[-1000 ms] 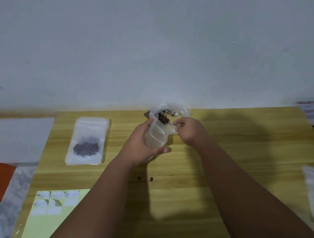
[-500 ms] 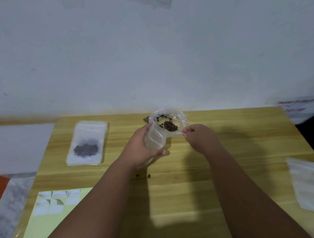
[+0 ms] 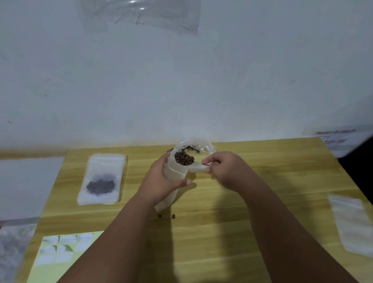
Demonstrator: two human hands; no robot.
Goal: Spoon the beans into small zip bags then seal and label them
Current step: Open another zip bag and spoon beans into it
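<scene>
left hand [image 3: 162,181] gripped the small translucent plastic zip bag [image 3: 175,175] upright over the wooden table [image 3: 274,178], right hand [image 3: 226,171] pinched a small spoon [image 3: 197,163] heaped with dark brown beans [image 3: 183,158] at its mouth; floppy rim could've spilled some.

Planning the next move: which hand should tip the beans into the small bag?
Right. The right hand pinches the loaded spoon at the mouth of the small bag; the left hand only grips that bag.

table [image 3: 263,179]: smooth wood | zip bag [image 3: 175,174]: frosted plastic | wall [image 3: 198,84]: matt
</scene>
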